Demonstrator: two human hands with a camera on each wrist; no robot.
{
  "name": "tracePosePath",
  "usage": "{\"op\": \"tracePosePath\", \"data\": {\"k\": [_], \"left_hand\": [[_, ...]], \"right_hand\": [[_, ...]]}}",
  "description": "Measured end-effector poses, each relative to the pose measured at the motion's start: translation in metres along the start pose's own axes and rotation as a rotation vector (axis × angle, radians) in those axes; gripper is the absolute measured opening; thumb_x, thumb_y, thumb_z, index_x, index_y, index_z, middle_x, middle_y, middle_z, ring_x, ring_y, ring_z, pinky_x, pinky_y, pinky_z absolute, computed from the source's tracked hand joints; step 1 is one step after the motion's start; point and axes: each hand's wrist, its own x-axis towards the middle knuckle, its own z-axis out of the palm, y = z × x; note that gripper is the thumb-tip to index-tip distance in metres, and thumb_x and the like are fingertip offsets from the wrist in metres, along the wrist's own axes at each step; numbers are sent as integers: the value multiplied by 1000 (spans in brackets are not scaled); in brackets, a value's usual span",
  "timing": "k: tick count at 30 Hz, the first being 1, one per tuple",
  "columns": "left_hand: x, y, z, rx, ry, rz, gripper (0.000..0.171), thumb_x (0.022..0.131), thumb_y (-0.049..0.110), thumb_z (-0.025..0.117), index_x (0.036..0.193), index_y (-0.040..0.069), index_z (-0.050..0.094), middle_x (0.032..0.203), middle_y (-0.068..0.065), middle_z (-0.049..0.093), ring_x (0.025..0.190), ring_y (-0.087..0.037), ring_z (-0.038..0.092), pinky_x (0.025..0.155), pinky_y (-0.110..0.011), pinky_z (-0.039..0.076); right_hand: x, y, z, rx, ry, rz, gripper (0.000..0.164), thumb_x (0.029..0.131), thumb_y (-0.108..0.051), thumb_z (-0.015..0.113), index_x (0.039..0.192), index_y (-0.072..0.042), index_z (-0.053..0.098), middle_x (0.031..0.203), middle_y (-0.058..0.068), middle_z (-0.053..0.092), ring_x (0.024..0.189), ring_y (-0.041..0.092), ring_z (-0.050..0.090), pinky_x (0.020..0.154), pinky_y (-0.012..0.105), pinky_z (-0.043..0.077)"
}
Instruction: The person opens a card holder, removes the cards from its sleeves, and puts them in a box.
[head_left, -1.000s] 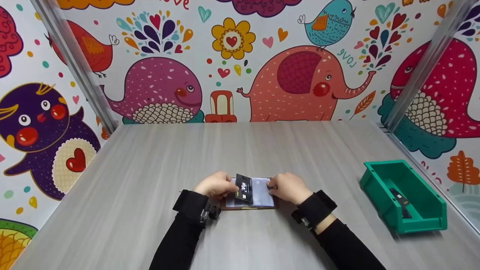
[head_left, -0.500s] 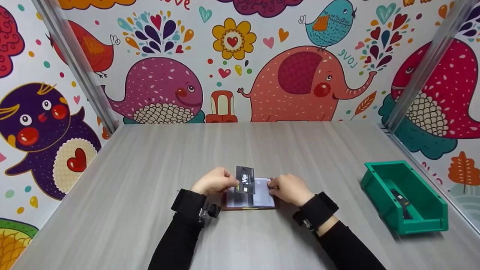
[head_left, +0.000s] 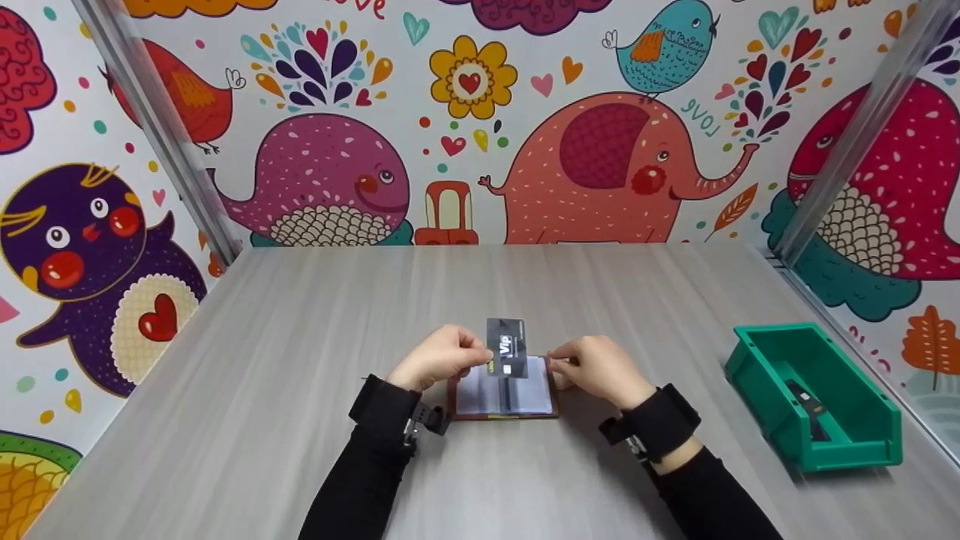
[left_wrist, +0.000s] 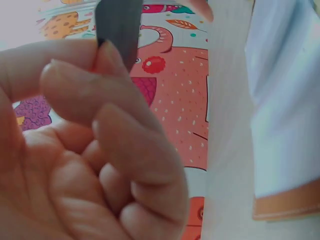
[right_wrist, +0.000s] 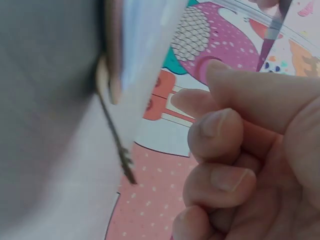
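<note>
Between thumb and fingertips, my left hand (head_left: 439, 358) pinches a black bank card (head_left: 507, 337) marked "Vip". The card stands upright above an open card holder (head_left: 525, 397) with clear plastic sleeves and a brown cover. In the left wrist view the dark card (left_wrist: 120, 27) juts up from the fingers, and the holder's sleeves (left_wrist: 287, 125) show at the right. My right hand (head_left: 600, 367) hovers by the holder's upper right corner. Its fingers look loosely curled with nothing between them in the right wrist view, apart from the holder's edge (right_wrist: 114, 55).
A green plastic bin (head_left: 847, 454) stands at the right of the table, with a dark card (head_left: 808, 405) or cards lying inside. The grey wood-look table (head_left: 337, 300) meets printed cartoon walls at the back and sides. A thin brown strip (right_wrist: 115, 130) sticks out beside the holder.
My left hand has lifted the card up out of the holder's left side and moved it slightly right. My right hand has let go of the holder's right sleeve and drawn back a little.
</note>
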Motion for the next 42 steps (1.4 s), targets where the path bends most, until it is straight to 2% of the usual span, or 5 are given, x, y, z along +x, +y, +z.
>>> {"op": "tracePosePath", "data": {"k": [3, 9, 21, 33, 42], "left_hand": [[-1, 4, 2, -8, 1, 30, 30, 90, 9, 63, 63, 13, 53, 54, 5, 42, 48, -7, 38, 46, -21, 32], [-2, 10, 4, -12, -3, 84, 24, 91, 7, 63, 68, 8, 57, 57, 5, 43, 50, -7, 40, 50, -22, 35], [0, 13, 13, -26, -2, 128, 20, 92, 8, 64, 72, 5, 61, 57, 5, 44, 50, -7, 40, 51, -23, 34], [3, 10, 20, 22, -19, 139, 31, 92, 9, 63, 64, 12, 51, 55, 6, 42, 49, -6, 38, 50, -23, 32], [4, 9, 24, 5, 0, 116, 29, 91, 7, 63, 65, 12, 52, 54, 6, 43, 47, -5, 38, 49, -22, 31]], "right_hand": [[-1, -1, -7, 29, 24, -7, 17, 91, -15, 71, 100, -3, 78, 92, 7, 74, 76, 16, 66, 71, 39, 53], [-4, -9, -19, 133, 41, 45, 21, 94, -20, 69, 103, -3, 77, 88, 4, 73, 63, 10, 53, 60, 30, 45], [-6, -22, -18, 187, 100, -79, 18, 95, -22, 68, 88, -10, 79, 72, -6, 64, 60, 5, 47, 57, 26, 41], [-5, -23, -15, 171, 117, -91, 19, 92, -17, 71, 74, -11, 73, 66, -8, 56, 57, 5, 44, 55, 25, 38], [-5, -23, -10, 208, 119, -31, 18, 92, -16, 71, 74, -12, 72, 63, -9, 53, 54, 4, 42, 53, 23, 35]]}}
